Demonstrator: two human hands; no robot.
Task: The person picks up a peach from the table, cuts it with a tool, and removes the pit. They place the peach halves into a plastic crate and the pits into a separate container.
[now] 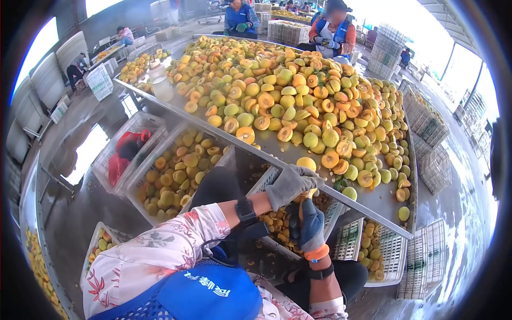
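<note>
Head view, seated position at the near edge of a metal sorting table [298, 154].

Left hand [290, 184], in a grey glove, is raised to the table's near rail. Its fingers are curled down over something at the rail; what is gripped cannot be made out, since the glove hides it. A whole yellow peach [306, 162] lies on the table just beyond the knuckles, touching or nearly touching the glove.

Right hand [311, 224], in a blue glove with an orange cuff, is held directly below the left, under the rail, fingers pointing up and closed. A yellow-orange sliver is seen between the two gloves; whether it is fruit held by one hand or both cannot be told. A dark object is seen against the right palm, not identifiable.

Relation noted: the whole peach lies up and away from the left fingertips, on the far side of the rail; the left hand is clearly the nearer one. The fruit is round, so no long axis is assigned.

Beyond the peach, halved peaches [298, 90] are heaped across the table, many cut face up. Below the right fingers, a white crate [277, 234] holds small orange pieces. To the left of the knees, a second crate [176, 170] holds yellow-green fruit. Other workers [333, 29] are seated at the far side.
</note>
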